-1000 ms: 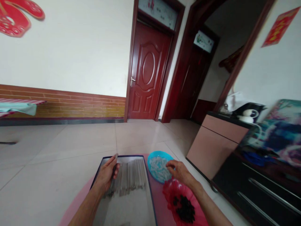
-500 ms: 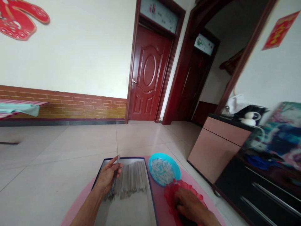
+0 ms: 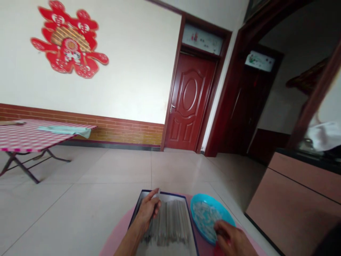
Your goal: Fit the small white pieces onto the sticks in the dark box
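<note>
My left hand [image 3: 149,210] is closed over the left part of a shallow box [image 3: 193,233] with a dark blue rim. A slim, pale translucent piece [image 3: 159,192] sticks up between its thumb and index finger. Many thin grey sticks [image 3: 173,220] lie side by side in the box, below and right of that hand. At the near right edge of a blue bowl [image 3: 195,197] is my right hand [image 3: 229,236], its fingers curled together. Whatever they hold is hidden and blurred. Small clear pieces [image 3: 205,215] fill the bowl. Part of a red dish [image 3: 218,250] shows under the right hand.
Box and bowls stand on a round pink surface [image 3: 119,234]. To the right is a pinkish cabinet [image 3: 293,202] with a dark top. Further back left stands a folding table [image 3: 26,137] with a checked cover. A red door [image 3: 189,103] is across the tiled floor.
My right hand has moved from inside the red dish to the near edge of the blue bowl. My left hand stays over the box. The camera view has swung left and up.
</note>
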`<state>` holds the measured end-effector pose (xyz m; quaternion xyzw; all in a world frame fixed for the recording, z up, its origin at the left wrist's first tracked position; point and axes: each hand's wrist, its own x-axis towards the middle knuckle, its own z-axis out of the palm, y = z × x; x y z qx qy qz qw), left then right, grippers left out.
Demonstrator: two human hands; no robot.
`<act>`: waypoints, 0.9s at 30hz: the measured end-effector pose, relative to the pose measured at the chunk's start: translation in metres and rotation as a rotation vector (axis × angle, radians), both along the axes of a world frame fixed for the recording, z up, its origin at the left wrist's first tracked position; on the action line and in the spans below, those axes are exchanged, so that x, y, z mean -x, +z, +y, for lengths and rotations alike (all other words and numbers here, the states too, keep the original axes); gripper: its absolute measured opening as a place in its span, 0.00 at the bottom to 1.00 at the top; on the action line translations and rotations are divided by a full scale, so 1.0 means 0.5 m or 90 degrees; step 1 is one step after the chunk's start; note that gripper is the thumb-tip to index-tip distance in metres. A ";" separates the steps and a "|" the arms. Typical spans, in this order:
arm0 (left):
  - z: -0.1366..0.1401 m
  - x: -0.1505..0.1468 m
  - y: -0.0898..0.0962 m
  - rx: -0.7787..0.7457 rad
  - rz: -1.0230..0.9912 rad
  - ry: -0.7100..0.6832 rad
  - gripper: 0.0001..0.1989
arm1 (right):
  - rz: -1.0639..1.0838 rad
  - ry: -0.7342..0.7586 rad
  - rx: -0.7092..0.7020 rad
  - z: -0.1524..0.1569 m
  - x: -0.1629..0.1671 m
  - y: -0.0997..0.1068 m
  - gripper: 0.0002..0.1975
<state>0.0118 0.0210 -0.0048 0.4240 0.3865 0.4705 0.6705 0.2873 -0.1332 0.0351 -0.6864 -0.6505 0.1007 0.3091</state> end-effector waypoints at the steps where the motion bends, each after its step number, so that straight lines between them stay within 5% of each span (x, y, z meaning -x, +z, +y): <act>1: -0.001 0.001 0.001 -0.009 0.014 -0.007 0.36 | 0.043 0.019 -0.041 0.028 0.036 0.020 0.08; 5: -0.010 0.005 0.007 -0.047 0.048 -0.037 0.39 | 0.386 0.048 -0.064 0.150 0.183 0.044 0.11; 9: -0.011 0.002 0.008 -0.056 0.072 -0.033 0.40 | 0.847 0.012 -0.027 0.259 0.277 -0.015 0.20; 12: -0.006 -0.004 0.005 -0.050 0.086 -0.029 0.37 | 1.013 0.032 -0.026 0.306 0.305 -0.073 0.21; 18: -0.010 -0.011 0.008 -0.084 0.071 -0.070 0.32 | 1.042 0.163 0.030 0.310 0.307 -0.117 0.15; 27: -0.017 -0.005 0.017 -0.078 0.087 -0.059 0.33 | 1.028 0.090 -0.017 0.295 0.312 -0.099 0.16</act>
